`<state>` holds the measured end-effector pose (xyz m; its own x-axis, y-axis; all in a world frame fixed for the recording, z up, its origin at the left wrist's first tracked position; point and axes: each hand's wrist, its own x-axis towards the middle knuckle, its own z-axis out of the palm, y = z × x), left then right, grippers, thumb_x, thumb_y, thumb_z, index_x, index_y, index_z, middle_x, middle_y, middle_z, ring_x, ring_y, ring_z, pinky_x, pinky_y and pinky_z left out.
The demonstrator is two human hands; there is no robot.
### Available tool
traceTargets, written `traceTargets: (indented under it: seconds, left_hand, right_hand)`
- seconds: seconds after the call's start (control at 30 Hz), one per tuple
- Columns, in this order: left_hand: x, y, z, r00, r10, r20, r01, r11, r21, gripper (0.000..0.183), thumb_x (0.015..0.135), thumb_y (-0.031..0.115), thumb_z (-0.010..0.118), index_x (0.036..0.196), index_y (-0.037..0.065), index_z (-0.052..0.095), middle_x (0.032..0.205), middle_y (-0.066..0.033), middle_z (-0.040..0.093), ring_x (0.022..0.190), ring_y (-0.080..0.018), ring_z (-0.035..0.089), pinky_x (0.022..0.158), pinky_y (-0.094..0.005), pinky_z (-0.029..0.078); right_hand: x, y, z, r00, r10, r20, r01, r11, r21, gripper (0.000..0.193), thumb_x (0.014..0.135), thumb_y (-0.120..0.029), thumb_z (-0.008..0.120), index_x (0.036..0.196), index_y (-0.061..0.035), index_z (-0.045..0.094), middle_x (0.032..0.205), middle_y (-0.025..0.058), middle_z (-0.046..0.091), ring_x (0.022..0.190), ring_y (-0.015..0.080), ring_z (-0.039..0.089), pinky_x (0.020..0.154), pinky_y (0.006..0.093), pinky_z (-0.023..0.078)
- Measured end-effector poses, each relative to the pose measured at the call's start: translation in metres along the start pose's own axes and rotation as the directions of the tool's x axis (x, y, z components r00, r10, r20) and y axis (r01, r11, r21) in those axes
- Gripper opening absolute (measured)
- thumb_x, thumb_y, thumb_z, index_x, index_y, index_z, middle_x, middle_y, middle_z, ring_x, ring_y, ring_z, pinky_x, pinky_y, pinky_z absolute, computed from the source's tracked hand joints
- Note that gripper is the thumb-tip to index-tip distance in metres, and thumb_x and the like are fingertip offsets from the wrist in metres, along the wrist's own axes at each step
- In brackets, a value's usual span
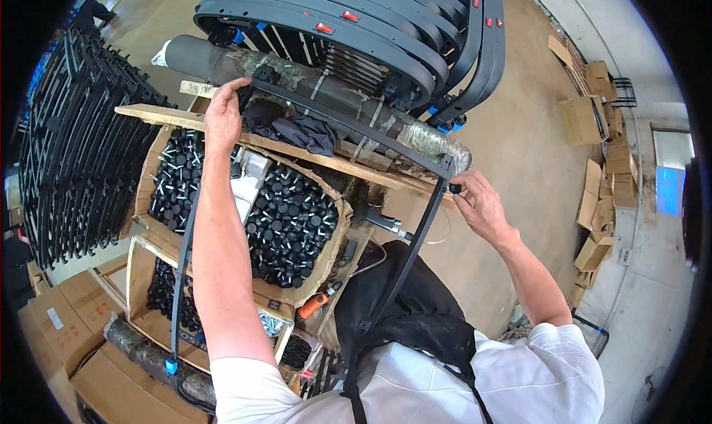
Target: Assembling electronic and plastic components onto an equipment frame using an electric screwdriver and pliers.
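Observation:
A black metal frame (348, 124) of square tubing lies across in front of me. One leg (419, 246) runs down toward my body, and another bent leg on the left ends in a blue cap (171, 366). My left hand (224, 116) is at the frame's far left corner, index finger against it and the other fingers curled. What those fingers hold is hidden. At the right corner, my right hand (480, 207) pinches a round black knob (455, 189) beside the tube. A dark cloth (297, 131) lies beneath the crossbar.
Cardboard boxes of black-headed bolts (289, 227) stand below my left forearm. An orange-handled power tool (315, 304) lies beside them. Curved black frames (356, 24) are stacked ahead, past a wrapped roll (193, 57). More black frames (89, 150) stand left; cartons (586, 120) line the right wall.

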<state>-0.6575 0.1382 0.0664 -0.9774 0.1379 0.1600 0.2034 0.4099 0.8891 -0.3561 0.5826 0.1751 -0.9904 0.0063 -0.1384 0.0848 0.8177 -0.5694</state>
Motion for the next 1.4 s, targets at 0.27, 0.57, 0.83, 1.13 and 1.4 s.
traceTargets:
  seconds: [0.27,0.57,0.83,1.13,1.4]
  left_hand:
    - [-0.001,0.005,0.003,0.998,0.001,-0.062,0.01,0.982,0.188,0.028,0.107,0.016,0.057,0.13,0.015,0.074,0.128,-0.0093,0.069,0.123,-0.0262,0.065,0.107,-0.0372,0.05]
    - [0.001,0.003,0.003,0.993,0.02,-0.112,-0.008,0.995,0.099,0.027,0.108,0.021,0.055,0.128,0.016,0.072,0.132,-0.0128,0.069,0.123,-0.0306,0.067,0.107,-0.0394,0.05]
    - [-0.003,0.0,0.005,0.982,0.101,-0.16,-0.085,0.991,0.105,0.03,0.107,0.025,0.059,0.134,0.02,0.071,0.134,-0.0123,0.07,0.124,-0.0326,0.067,0.106,-0.0415,0.051]
    - [0.0,0.01,0.009,0.995,-0.055,-0.083,0.069,0.981,0.179,0.027,0.102,0.021,0.066,0.128,0.02,0.074,0.13,-0.0113,0.068,0.116,-0.0284,0.068,0.103,-0.0382,0.052]
    - [-0.001,0.013,0.013,0.982,-0.037,-0.183,0.067,0.985,0.162,0.028,0.1,0.027,0.07,0.126,0.016,0.074,0.122,-0.011,0.069,0.103,-0.0254,0.068,0.099,-0.0374,0.054]
  right_hand:
    - [0.003,-0.002,0.005,0.994,-0.037,0.101,0.052,0.988,-0.143,0.031,0.092,-0.001,0.07,0.123,-0.0051,0.067,0.124,0.0133,0.063,0.109,0.036,0.069,0.089,0.045,0.061]
    - [0.017,-0.01,0.009,0.994,0.053,0.094,-0.013,0.924,-0.382,0.029,0.1,-0.026,0.068,0.124,-0.0095,0.067,0.103,0.0169,0.074,0.089,0.0373,0.075,0.078,0.0483,0.06]
    - [0.024,-0.003,0.017,0.979,0.179,0.101,-0.114,0.88,-0.461,0.036,0.105,-0.037,0.062,0.126,-0.0087,0.058,0.081,0.02,0.074,0.082,0.0431,0.074,0.076,0.0546,0.057]
    - [0.018,-0.012,-0.001,0.94,0.246,0.236,-0.128,0.896,-0.425,0.047,0.098,-0.039,0.068,0.123,-0.0024,0.052,0.078,0.0195,0.072,0.082,0.0426,0.074,0.079,0.0529,0.058]
    - [0.033,-0.019,0.002,0.972,0.188,0.142,-0.059,0.777,-0.627,0.042,0.1,-0.045,0.066,0.107,-0.0035,0.062,0.08,0.0216,0.073,0.078,0.0431,0.074,0.073,0.0527,0.059]
